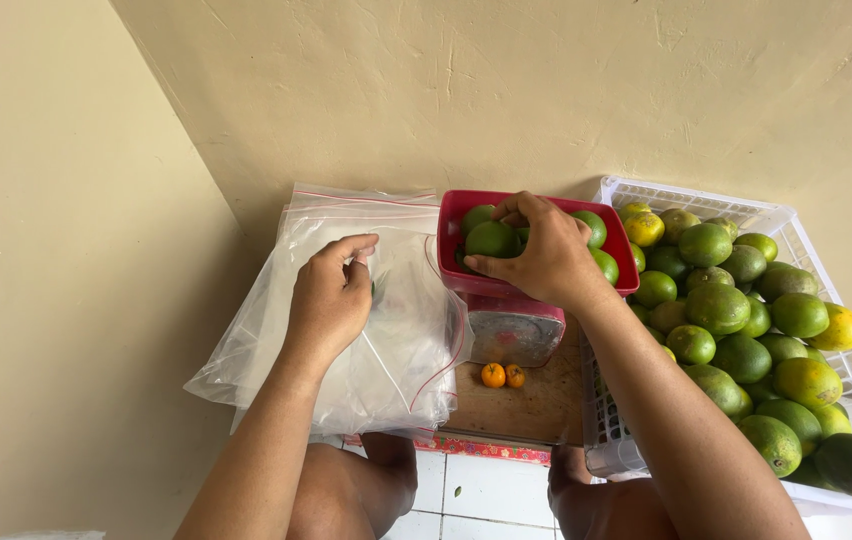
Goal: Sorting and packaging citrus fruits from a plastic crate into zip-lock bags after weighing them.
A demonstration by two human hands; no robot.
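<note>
My right hand (pixel 544 255) reaches into a red tray (pixel 456 215) that sits on top of a grey kitchen scale (pixel 511 335). Its fingers are closed around a green citrus fruit (pixel 491 240) among other green fruits in the tray. My left hand (pixel 331 295) pinches the upper edge of a clear plastic zip bag (pixel 401 350), which lies on a stack of similar bags to the left of the scale. The bag's inside looks empty.
A white plastic crate (pixel 846 365) full of green and yellowish citrus fruits stands at the right. Two tiny orange fruits (pixel 503 376) lie on a wooden board (pixel 536 410) in front of the scale. Cream walls meet in a corner behind. My knees and white floor tiles are below.
</note>
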